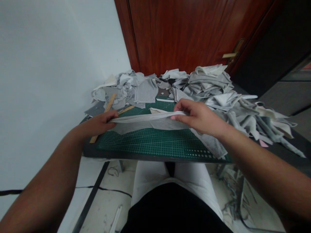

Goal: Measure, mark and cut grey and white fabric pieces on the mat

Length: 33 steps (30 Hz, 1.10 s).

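A light grey piece of fabric (pixel 143 124) is stretched between my two hands, just over a green cutting mat (pixel 145 145) with a white grid. My left hand (pixel 103 122) pinches the fabric's folded upper edge at its left end. Farther right, my right hand (pixel 191 115) grips the same edge between thumb and fingers. Below that edge the cloth hangs down, and a grey flap (pixel 211 144) lies toward the mat's front right. Whether this flap belongs to the held piece I cannot tell.
Grey fabric scraps (pixel 145 89) are heaped at the back left. A taller stack of folded cloth (pixel 209 81) stands at the back right, with loose strips (pixel 252 121) beside it. A wooden ruler (pixel 110 102) lies by my left hand. Behind the table is a wooden door (pixel 179 35).
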Motion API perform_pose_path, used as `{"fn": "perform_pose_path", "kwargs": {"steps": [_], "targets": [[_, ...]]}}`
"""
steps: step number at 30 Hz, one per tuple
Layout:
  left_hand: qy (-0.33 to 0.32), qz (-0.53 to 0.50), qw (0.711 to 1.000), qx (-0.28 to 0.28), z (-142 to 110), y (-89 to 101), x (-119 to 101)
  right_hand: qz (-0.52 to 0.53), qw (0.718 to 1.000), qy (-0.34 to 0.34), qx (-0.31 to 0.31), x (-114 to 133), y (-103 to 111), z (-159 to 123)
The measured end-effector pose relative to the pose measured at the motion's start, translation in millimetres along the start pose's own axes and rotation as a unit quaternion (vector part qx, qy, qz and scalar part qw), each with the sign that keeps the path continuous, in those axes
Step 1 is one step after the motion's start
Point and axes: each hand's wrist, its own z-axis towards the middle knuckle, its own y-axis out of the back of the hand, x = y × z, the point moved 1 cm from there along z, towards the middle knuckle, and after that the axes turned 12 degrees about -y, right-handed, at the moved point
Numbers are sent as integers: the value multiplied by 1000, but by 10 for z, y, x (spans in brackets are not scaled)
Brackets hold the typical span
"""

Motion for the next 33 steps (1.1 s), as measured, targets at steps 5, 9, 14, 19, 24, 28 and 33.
{"fn": "perform_pose_path", "kwargs": {"steps": [5, 9, 14, 19, 24, 28, 33], "targets": [[-89, -35, 995, -26, 9, -128, -671, -64, 995, 52, 58, 425, 140, -120], [-189, -158, 965, -86, 200, -395, -1486, -126, 983, 88, 100, 815, 81, -130], [-205, -223, 941, -152, 310, -363, -1794, -107, 986, 100, 75, 993, 203, -193], [-228, -251, 931, -132, 224, -95, -1836, -71, 993, 87, 42, 958, 464, -305], [-247, -241, 926, -154, 155, 6, -1891, 16, 997, 74, 35, 877, 605, -397], [-252, -222, 935, -117, 126, -53, -1941, 108, 992, 60, 13, 799, 628, -498], [-239, -225, 929, -174, 116, -181, -2180, 175, 982, 68, -13, 801, 498, -627]]}}
